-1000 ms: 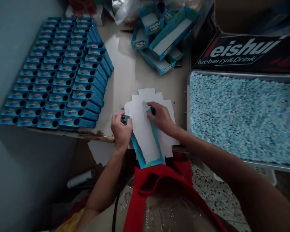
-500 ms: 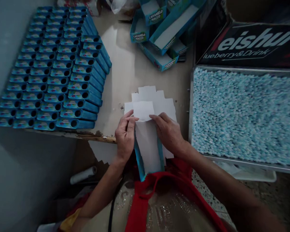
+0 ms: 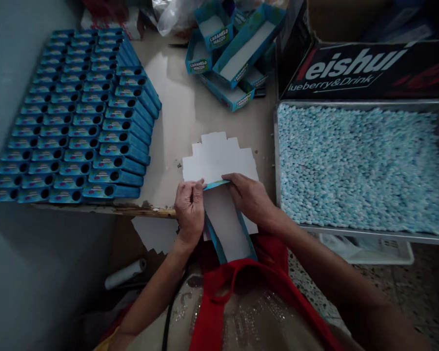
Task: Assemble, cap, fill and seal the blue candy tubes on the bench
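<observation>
The half-folded blue-and-white cardboard carton [image 3: 227, 226] lies between both hands, long axis running six to twelve o'clock. The left hand [image 3: 190, 209] pinches its far left corner, fingers closed; the right hand [image 3: 251, 199] presses the far flap, fingers nearly closed on the edge. Beyond lies a stack of flat white carton blanks [image 3: 219, 156]. At ten o'clock, rows of finished blue boxes [image 3: 80, 112]; at two, a metal tray of pale-blue candies [image 3: 362, 165].

Half-folded blue carton [image 3: 227, 224], white inside up, far flap creased down, lies over table edge
</observation>
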`<action>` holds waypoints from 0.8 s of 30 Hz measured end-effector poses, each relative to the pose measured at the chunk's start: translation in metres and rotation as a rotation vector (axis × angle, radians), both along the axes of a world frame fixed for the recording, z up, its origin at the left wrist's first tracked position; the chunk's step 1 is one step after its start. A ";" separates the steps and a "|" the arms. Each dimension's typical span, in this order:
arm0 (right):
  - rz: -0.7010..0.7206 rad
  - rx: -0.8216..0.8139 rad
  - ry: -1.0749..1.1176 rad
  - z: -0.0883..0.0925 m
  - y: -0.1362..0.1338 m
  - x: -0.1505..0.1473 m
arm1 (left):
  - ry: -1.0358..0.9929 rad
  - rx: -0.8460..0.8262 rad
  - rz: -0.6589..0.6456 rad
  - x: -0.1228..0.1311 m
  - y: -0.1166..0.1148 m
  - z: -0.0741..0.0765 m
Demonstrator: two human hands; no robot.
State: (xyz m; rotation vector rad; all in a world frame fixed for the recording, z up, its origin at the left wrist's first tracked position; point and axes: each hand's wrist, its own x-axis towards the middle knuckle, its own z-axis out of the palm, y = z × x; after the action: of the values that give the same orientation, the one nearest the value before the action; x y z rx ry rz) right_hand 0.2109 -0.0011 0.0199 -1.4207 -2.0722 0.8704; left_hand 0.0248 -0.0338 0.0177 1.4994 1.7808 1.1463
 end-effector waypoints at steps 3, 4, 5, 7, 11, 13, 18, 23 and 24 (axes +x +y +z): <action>0.166 -0.127 0.040 0.014 0.011 0.014 | -0.144 -0.139 -0.086 -0.013 0.000 0.002; 0.194 -0.161 0.008 0.018 0.017 0.016 | -0.171 -0.180 -0.121 -0.017 0.002 0.001; 0.205 -0.181 -0.051 0.022 0.024 0.015 | -0.170 -0.212 -0.156 -0.020 0.006 0.001; 0.214 -0.177 -0.230 0.029 0.037 0.007 | -0.064 -0.245 -0.234 -0.023 0.014 0.003; 0.367 -0.105 -0.599 0.037 0.052 -0.017 | 0.459 -0.277 -0.393 -0.020 0.037 0.017; 0.426 -0.058 -0.712 0.038 0.055 -0.025 | 0.674 -0.297 -0.466 -0.018 0.048 0.023; 0.504 0.031 -0.735 0.031 0.049 -0.039 | 0.785 -0.233 -0.622 -0.022 0.058 0.022; 0.480 -0.013 -0.724 0.029 0.063 -0.047 | 0.489 -0.197 -0.498 -0.029 0.063 0.006; 0.467 -0.032 -0.711 0.032 0.071 -0.041 | 0.345 -0.187 -0.443 -0.034 0.068 0.005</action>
State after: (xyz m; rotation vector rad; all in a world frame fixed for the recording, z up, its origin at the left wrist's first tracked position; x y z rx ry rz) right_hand 0.1695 0.0703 0.0522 -1.4147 -3.0202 0.6019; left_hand -0.0089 0.0338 0.0223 1.9311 1.5886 0.5139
